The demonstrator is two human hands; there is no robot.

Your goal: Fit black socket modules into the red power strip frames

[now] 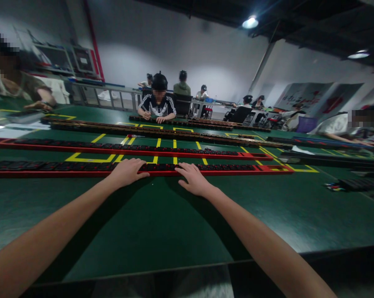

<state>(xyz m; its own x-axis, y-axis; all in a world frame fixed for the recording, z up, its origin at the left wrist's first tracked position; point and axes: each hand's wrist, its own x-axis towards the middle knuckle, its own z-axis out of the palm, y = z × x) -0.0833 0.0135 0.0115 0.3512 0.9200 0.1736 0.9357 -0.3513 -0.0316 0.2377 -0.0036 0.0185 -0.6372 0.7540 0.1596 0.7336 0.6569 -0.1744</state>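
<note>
While the left hand (128, 171) and right hand (193, 180) touch the near red tray (236, 172) of black pieces (230, 167), thumbs parted from loosely spread fingers, a second red tray (252, 157) runs just behind, then brown strips (162, 131). Dark bars (317, 159) lie near its right end. Bare green table (162, 231) opens between the forearms, down to the near edge.

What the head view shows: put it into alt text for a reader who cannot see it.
A person's left hand and right hand lie over the nearer of two long red trays, which hold black pieces, on a green table marked with yellow lines. A co-worker is at the far side.
</note>
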